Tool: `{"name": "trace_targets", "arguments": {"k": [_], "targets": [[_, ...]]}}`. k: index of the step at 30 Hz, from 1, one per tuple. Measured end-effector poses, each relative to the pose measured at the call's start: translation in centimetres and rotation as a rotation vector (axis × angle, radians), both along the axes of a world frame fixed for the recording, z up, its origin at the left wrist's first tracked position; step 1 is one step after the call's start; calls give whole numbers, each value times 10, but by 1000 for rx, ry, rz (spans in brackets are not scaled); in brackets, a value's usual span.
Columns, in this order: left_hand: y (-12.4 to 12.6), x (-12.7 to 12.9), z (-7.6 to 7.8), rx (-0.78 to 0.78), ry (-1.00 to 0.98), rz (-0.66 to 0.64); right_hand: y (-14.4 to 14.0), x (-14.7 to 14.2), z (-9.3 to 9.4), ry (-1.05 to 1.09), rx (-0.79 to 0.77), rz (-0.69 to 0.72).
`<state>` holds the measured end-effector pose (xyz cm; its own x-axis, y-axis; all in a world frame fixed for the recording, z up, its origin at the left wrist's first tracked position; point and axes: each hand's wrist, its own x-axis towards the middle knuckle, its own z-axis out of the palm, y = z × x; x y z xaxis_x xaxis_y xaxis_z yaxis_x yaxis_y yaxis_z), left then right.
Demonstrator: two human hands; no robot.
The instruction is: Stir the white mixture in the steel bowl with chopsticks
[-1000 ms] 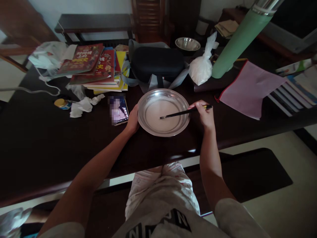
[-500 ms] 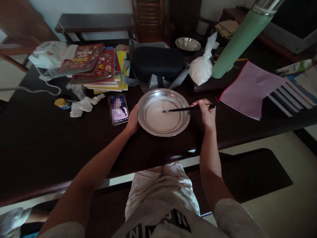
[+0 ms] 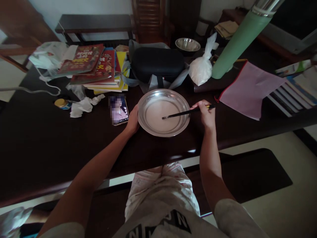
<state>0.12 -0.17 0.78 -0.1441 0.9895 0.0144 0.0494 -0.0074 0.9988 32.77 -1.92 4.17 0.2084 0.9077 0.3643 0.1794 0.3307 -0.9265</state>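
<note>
The dark desk [image 3: 54,148] is the main work surface and carries all items listed below. A stack of books [image 3: 99,71] occupies its far left portion, with red-covered volumes on top. The black case [image 3: 157,62] rests directly behind the metal bowl [image 3: 163,133], which is positioned at the centre, near the front edge, and contains a pale liquid [image 3: 156,123]. A knotted white bag [image 3: 200,71] is located behind the bowl, to its right. The phone [image 3: 123,115] lies screen up, left of the bowl. The left hand [image 3: 133,120] grasps the bowl at its left side — finger opening cannot be fully determined, as the rim hides part of the fingers. The right hand [image 3: 206,114] is closed around the upper section of the dark chopsticks [image 3: 178,114] — these slant across the right rim, tips at the liquid.
</note>
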Motion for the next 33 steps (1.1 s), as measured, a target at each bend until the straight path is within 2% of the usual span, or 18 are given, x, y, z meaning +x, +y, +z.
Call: {"name": "trace_targets", "arguments": {"k": [3,8,13,18,23,28,33], "targets": [[-2,1,3,-13,-46,-7,-1,-1,1,-55,5,57],[0,0,1,-6,-20,15,-1,0,1,36,25,-50],[4,0,-10,12,-81,0,-2,-1,2,-73,-3,52],[6,-4,-14,22,-59,-46,-1,1,0,16,17,-38],[5,-5,-12,27,-46,-21,-2,0,1,-56,-1,67],[4,-5,-10,84,23,-18,-2,0,1,16,18,-19],[6,-2,-12,-10,-131,3,-1,0,0,-55,18,77]]}}
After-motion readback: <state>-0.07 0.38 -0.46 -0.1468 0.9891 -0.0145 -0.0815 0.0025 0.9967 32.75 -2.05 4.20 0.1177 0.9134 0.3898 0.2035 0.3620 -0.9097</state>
